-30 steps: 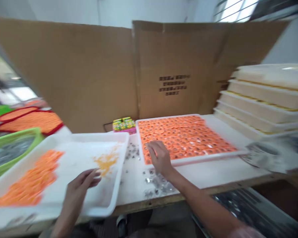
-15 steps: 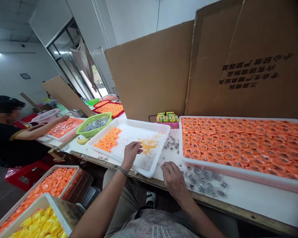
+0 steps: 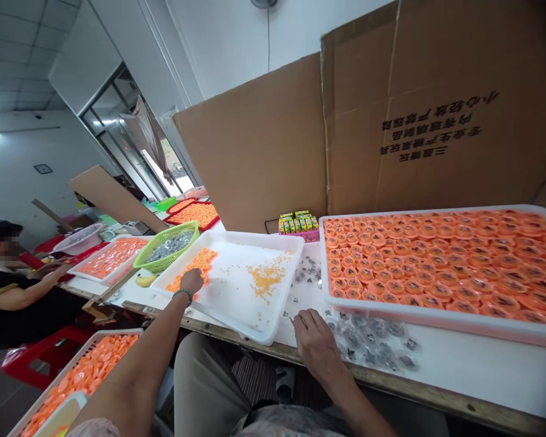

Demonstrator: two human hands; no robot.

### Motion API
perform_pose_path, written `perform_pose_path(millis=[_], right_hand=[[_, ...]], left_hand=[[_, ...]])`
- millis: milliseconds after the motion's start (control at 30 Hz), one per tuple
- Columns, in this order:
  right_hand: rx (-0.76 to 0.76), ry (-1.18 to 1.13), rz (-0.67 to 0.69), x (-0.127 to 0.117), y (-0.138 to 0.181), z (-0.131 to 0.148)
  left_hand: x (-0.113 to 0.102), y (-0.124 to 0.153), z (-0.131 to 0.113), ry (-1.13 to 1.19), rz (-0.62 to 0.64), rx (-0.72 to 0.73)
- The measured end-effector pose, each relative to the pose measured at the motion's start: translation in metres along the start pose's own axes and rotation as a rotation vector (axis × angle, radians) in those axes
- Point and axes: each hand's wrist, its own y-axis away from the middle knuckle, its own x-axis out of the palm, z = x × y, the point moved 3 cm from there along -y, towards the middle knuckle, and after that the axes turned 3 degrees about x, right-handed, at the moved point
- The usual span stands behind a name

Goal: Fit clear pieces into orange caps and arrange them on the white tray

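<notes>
The wearer's left hand [image 3: 192, 281] is reaching into a shallow white tray [image 3: 232, 252], its fingers curling down at a loose heap of small orange pieces [image 3: 203, 260] at the tray's left end. The fingers are bending narrowly rather than spreading, but the hand itself is hiding the fingertips, so whether they are pinching a piece cannot be told. A dark green bracelet [image 3: 183, 295] is circling that wrist. Yellow-orange crumbs [image 3: 266, 278] are lying toward the tray's right end, well apart from the hand.

The right hand [image 3: 316, 334] is hovering or resting at the front edge of the white table [image 3: 464, 364], palm down, fingers bending, with thumb and forefinger coming close together. Whether anything small is sitting between them is too unclear to tell. Just beside it, clear plastic pieces with dark marks [image 3: 377, 343] are lying loose. Behind these, a larger white tray [image 3: 404, 318] is holding rows of round orange items [image 3: 418, 261]. At far left, a co-worker [image 3: 18, 303] in black is sitting beside another orange-filled tray [image 3: 111, 258].
</notes>
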Motion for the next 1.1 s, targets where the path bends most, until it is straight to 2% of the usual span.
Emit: perform_pose_path(millis=[233, 500, 733, 867, 1100], right_hand=[[0.017, 0.012, 0.068, 0.001, -0.002, 0.001], [0.051, -0.013, 0.120, 0.004, -0.003, 0.000], [0.064, -0.046, 0.137, 0.003, -0.003, 0.000], [0.064, -0.034, 0.147, 0.005, -0.002, 0.000], [0.076, -0.052, 0.160, 0.011, 0.000, -0.003]], left_hand=[[0.029, -0.025, 0.023, -0.129, 0.088, 0.080], [0.034, -0.038, 0.033, -0.104, 0.156, 0.198], [0.042, -0.043, 0.020, -0.099, 0.192, 0.253], [0.038, -0.036, 0.008, -0.067, 0.119, 0.284], [0.024, -0.009, -0.027, 0.114, -0.029, 0.366]])
